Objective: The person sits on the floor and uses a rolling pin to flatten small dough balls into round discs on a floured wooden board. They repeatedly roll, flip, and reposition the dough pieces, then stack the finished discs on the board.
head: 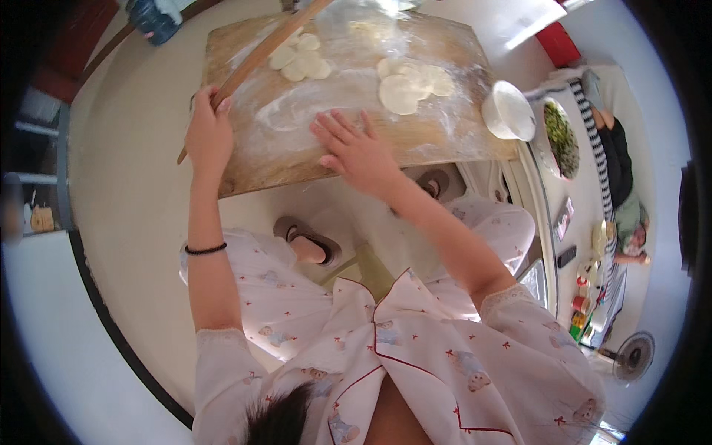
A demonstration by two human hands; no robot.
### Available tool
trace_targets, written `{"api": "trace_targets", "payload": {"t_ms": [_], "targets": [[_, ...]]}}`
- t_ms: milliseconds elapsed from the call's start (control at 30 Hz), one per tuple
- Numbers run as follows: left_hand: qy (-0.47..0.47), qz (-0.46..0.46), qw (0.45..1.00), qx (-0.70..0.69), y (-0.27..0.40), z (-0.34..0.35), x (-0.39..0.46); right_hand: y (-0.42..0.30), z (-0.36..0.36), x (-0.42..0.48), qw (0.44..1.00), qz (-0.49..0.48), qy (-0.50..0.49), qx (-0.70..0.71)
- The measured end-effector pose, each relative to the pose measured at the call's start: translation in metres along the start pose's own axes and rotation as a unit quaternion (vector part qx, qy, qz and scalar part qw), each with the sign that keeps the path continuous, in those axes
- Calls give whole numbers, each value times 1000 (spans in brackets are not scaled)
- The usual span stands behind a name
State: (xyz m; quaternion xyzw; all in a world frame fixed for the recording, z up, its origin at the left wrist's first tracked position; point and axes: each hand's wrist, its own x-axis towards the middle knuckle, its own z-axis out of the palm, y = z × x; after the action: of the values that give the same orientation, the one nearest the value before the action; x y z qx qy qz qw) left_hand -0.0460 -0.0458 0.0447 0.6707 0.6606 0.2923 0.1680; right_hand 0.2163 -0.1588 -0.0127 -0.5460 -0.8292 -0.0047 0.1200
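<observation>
My left hand grips a long wooden rolling pin near its lower end, at the left edge of a floured wooden board. The pin slants up to the right above the board. My right hand is over the board's near part, palm down, fingers spread, with nothing held in it; whether it touches the flour cannot be told. Round flat dough wrappers lie overlapping at the back left, and another overlapping group of wrappers lies right of the middle. White flour is spread between them.
A white bowl stands at the board's right edge. Beyond it, a table holds a dish of chopped greens, a phone and a black remote control. Another person lies at the far right. A blue water bottle stands at upper left.
</observation>
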Motion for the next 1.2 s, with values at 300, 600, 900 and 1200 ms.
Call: {"api": "trace_targets", "payload": {"t_ms": [300,600,900,1200], "targets": [[-25,111,992,-45,-8,21,-28,-21,8,-23,995,70,54,54],[-86,145,985,41,5,25,-53,38,-62,-33,965,97,204,-133],[-115,244,960,75,17,22,-52,140,-53,-75,991,115,69,-5],[-148,262,946,121,-13,13,-83,99,-53,-122,994,110,24,-13]]}}
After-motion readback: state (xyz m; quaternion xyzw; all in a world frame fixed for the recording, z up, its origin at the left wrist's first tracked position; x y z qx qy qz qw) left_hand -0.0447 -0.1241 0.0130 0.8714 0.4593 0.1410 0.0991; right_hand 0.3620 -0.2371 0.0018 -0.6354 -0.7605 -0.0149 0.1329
